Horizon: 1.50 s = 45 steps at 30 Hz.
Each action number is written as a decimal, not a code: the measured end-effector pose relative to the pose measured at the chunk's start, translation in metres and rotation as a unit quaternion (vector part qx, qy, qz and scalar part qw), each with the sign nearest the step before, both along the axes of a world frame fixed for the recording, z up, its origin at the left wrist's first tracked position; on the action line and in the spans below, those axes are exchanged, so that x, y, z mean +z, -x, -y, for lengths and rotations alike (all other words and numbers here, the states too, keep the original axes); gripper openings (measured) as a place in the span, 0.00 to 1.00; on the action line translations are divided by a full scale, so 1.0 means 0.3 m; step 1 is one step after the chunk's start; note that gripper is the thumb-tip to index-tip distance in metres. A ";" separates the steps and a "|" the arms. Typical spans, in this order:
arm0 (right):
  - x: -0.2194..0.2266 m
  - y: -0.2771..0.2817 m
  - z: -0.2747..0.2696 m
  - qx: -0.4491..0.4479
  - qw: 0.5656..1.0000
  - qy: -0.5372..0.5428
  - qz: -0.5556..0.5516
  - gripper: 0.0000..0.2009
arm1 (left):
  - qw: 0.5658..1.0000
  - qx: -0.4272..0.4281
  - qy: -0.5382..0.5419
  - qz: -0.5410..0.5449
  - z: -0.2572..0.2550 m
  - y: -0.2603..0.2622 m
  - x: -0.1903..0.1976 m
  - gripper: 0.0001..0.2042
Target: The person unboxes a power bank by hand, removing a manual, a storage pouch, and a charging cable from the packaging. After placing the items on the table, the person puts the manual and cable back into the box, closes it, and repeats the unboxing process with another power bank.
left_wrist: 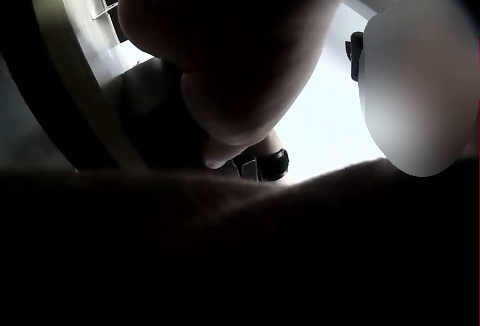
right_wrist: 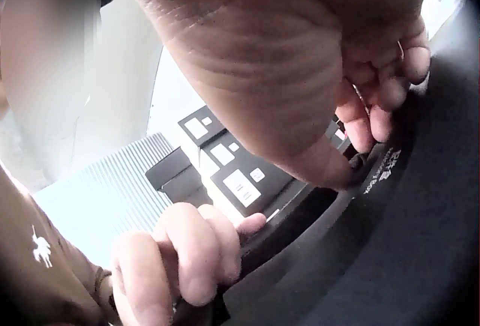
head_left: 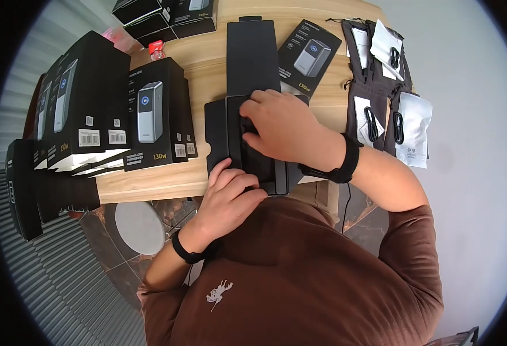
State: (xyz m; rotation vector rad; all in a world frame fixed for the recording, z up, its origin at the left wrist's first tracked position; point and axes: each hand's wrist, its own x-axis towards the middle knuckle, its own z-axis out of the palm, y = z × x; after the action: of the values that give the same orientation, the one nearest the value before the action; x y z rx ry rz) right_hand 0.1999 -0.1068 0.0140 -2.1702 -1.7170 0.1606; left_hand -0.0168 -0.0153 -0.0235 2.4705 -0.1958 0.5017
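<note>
An opened black box (head_left: 216, 124) lies on the table in front of the person, its long flap (head_left: 252, 57) pointing away. The left hand (head_left: 227, 199) grips the box's near left edge; in the right wrist view its curled fingers (right_wrist: 187, 258) lie over that edge. Bent over the box's middle, the right hand (head_left: 282, 124) has its thumb and fingertips on a black inner piece (right_wrist: 375, 198) with small white print, pinching its edge. The left wrist view is mostly dark, with a hand (left_wrist: 240, 64) close to the camera.
Printed black boxes (head_left: 152, 115) stand at the left, with more boxes (head_left: 193, 17) at the back. Another printed box (head_left: 311, 55) lies behind the opened one. On the right are dark pouches (head_left: 354, 89), cables (head_left: 370, 124) and a white packet (head_left: 413, 127). A round stool (head_left: 140, 228) stands below.
</note>
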 end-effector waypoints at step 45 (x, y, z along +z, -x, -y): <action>0.168 -0.067 0.266 -0.083 0.642 -0.158 -0.745 0.07 | 0.776 -0.070 0.595 -0.196 -0.028 -0.080 0.201 0.26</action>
State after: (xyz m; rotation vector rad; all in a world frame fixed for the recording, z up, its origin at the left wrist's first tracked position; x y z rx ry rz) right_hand 0.2201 -0.1864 0.0645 -1.0554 -0.4435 1.1110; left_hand 0.0072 -0.0069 0.0368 1.2275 0.1044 -0.0288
